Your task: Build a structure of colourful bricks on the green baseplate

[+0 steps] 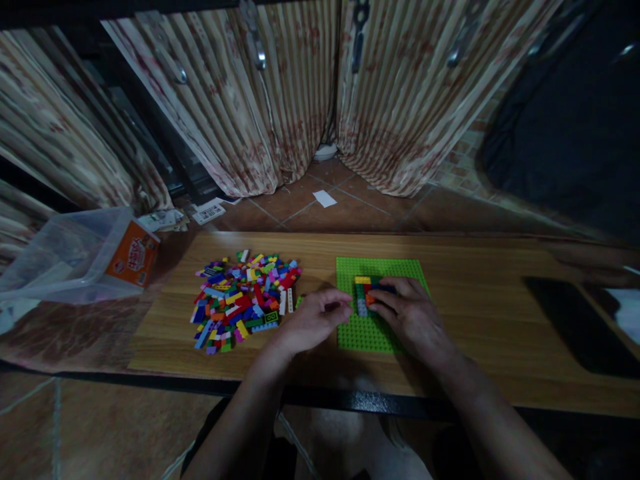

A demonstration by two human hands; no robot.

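A green studded baseplate [370, 340] lies on the wooden table. On it stands a small build of toy building bricks [361, 303] in yellow, green, red, blue and grey-blue. My right hand [413, 317] reaches over the build from the right, its thumb and fingers closed around an orange-red brick [369, 295]. The palm covers the build's right part. At the baseplate's left edge, my left hand [320, 317] has its fingers curled, with thumb and fingertips close together. Whether a small piece is between them cannot be seen.
A pile of loose mixed-colour bricks [240, 300] spreads over the table's left part. A dark flat object [583, 327] lies at the right. Beyond the left end stands a clear plastic bin [75, 253] with an orange label. Striped curtains [295, 100] hang behind the table.
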